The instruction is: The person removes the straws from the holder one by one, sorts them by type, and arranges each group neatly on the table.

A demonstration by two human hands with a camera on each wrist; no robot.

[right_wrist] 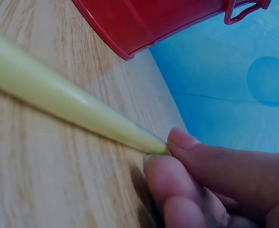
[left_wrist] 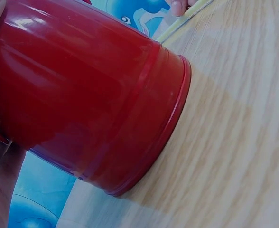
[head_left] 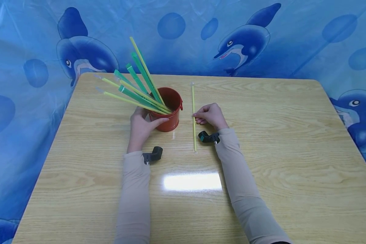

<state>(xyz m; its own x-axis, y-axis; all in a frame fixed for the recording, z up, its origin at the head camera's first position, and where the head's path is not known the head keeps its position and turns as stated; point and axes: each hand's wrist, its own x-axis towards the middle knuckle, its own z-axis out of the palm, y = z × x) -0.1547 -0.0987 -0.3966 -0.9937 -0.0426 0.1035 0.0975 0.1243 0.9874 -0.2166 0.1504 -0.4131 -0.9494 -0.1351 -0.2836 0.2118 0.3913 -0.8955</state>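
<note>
A small red metal bucket [head_left: 170, 124] stands on the table, left of its middle. My left hand [head_left: 140, 124] grips it from the left, the thumb across its near side. Several wrapped straws lean out to the left and back, some yellow [head_left: 122, 98] in clear film, others in green wrappers [head_left: 137, 97]. To the right of the bucket a single yellow straw [head_left: 194, 135] in clear film lies lengthwise. Thumb and forefinger of my right hand [head_left: 213, 115] pinch it near its middle. Close up in the right wrist view, the fingertips meet on the straw [right_wrist: 82, 107], low over the wood.
The wooden table [head_left: 292, 152] reaches back to a blue sheet [head_left: 189, 51] printed with dolphins. A bright light reflection [head_left: 192, 182] lies on the tabletop between the forearms. A small black wrist camera [head_left: 154, 154] sits on the left wrist, another camera [head_left: 208, 137] on the right.
</note>
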